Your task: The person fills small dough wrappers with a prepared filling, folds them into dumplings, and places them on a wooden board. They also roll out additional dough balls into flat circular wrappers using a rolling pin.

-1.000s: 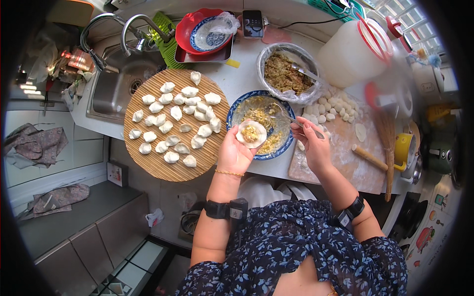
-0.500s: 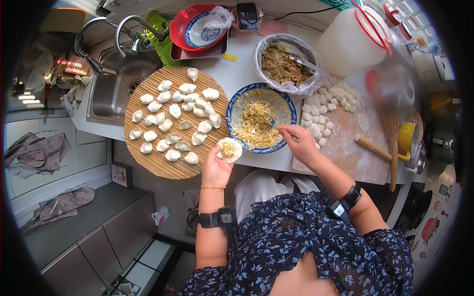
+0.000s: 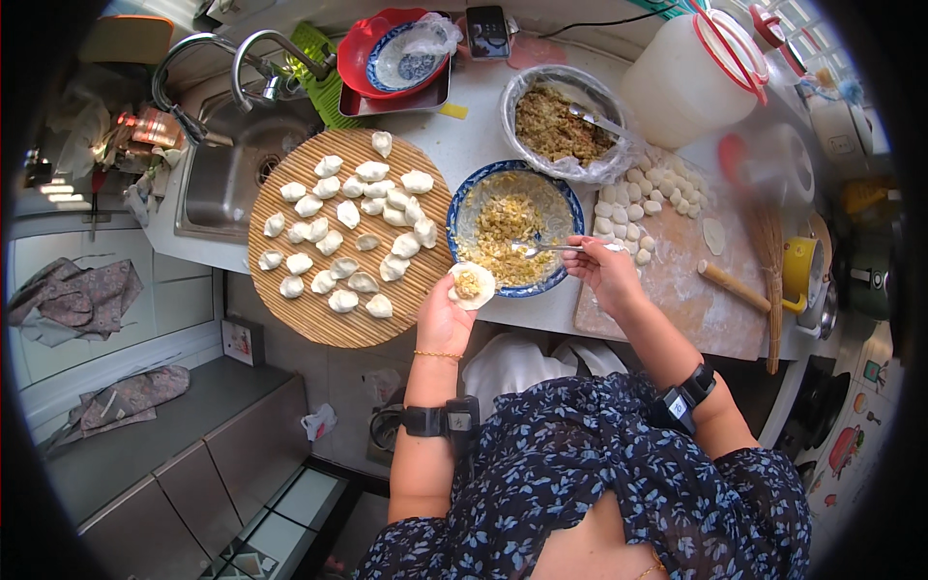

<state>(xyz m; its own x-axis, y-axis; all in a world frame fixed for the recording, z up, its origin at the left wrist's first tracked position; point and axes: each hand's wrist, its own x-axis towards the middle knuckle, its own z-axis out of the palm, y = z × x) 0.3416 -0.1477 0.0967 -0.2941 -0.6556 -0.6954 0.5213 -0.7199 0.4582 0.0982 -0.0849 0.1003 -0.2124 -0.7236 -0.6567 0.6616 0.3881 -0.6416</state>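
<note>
My left hand holds a round dumpling wrapper with a small heap of yellowish filling on it, near the front left rim of a blue-and-white bowl. In my right hand is a metal spoon, gripped by its handle with the fingers closed. The spoon's head rests in the chopped filling inside the bowl. Left of the bowl lies a round slatted bamboo tray carrying several folded white dumplings.
A plastic-lined bowl of darker filling stands behind. At right, a floured board bears dough pieces, a flat wrapper, a rolling pin and a brush. A sink lies far left; a white bucket stands back right.
My left hand has moved right with the filled wrapper, closer to the bowl. My right hand has shifted slightly right, and more of the spoon shows above the filling.
</note>
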